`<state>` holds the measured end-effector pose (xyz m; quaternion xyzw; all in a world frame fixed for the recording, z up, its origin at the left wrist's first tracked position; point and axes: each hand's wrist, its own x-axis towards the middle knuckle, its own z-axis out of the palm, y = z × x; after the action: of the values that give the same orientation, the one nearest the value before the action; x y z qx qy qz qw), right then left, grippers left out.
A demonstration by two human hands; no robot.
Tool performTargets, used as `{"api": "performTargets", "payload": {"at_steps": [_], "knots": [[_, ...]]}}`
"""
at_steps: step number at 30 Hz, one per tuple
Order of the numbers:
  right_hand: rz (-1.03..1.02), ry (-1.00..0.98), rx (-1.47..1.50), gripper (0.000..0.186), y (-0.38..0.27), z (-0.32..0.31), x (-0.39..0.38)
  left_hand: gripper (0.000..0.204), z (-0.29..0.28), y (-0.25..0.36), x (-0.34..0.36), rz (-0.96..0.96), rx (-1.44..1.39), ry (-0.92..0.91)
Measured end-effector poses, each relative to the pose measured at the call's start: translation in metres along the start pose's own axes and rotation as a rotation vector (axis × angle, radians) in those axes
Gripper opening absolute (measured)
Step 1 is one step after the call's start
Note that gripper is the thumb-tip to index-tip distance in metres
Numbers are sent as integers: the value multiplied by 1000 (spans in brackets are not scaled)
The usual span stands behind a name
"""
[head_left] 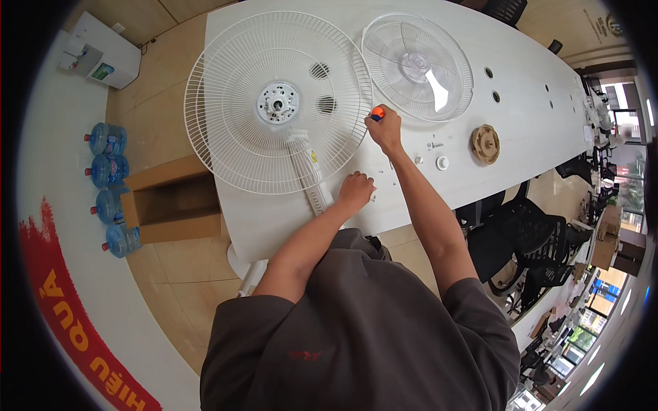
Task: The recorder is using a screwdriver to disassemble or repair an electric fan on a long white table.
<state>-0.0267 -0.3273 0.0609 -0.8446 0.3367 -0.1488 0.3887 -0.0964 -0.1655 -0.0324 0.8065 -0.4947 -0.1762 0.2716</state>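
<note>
My right hand (388, 130) is closed around a screwdriver with an orange and blue handle (377, 113), beside the rim of a large white wire fan grille (226, 154). A round motor mount (277, 104) shows at the grille's centre, and the white fan neck (312, 175) runs from it toward the table's near edge. My left hand (356, 190) rests at that edge with its fingers curled in; what they hold, if anything, is hidden. Several small screws (382, 171) lie between my hands. Right of my right wrist are a white round cap (442, 163) and small metal parts (434, 144).
A second grille with a clear fan blade (415, 65) lies at the back. Farther right is a brown moulded round piece (485, 144). An open cardboard box (175, 205) and water jugs (110, 171) stand on the left floor; black chairs (524, 229) are at the right.
</note>
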Motion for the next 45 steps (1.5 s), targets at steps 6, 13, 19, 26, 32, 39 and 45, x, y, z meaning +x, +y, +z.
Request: {"api": "performTargets", "payload": {"at_steps": [6,13,19,26,32,39,45], "knots": [[37,-23,43,20,-3,3,-1,24,-6,1,13,-217,-81,-207],[22,-22,53,20,2,3,1,20,-95,13,-17,-53,-424,-22],[1,-4,33,18,7,3,3,36,-189,-84,-34,-243,102,886],[90,-43,65,19,14,-2,2,99,-179,-109,-18,-559,244,534],[-86,83,-144,25,-21,-13,0,106,-165,-115,-12,-609,225,529],[-54,-58,348,33,-119,-26,-2,96,-173,-117,-9,-522,137,550],[-244,-39,534,33,-159,-12,9,89,-174,-119,-9,-454,131,576]]}}
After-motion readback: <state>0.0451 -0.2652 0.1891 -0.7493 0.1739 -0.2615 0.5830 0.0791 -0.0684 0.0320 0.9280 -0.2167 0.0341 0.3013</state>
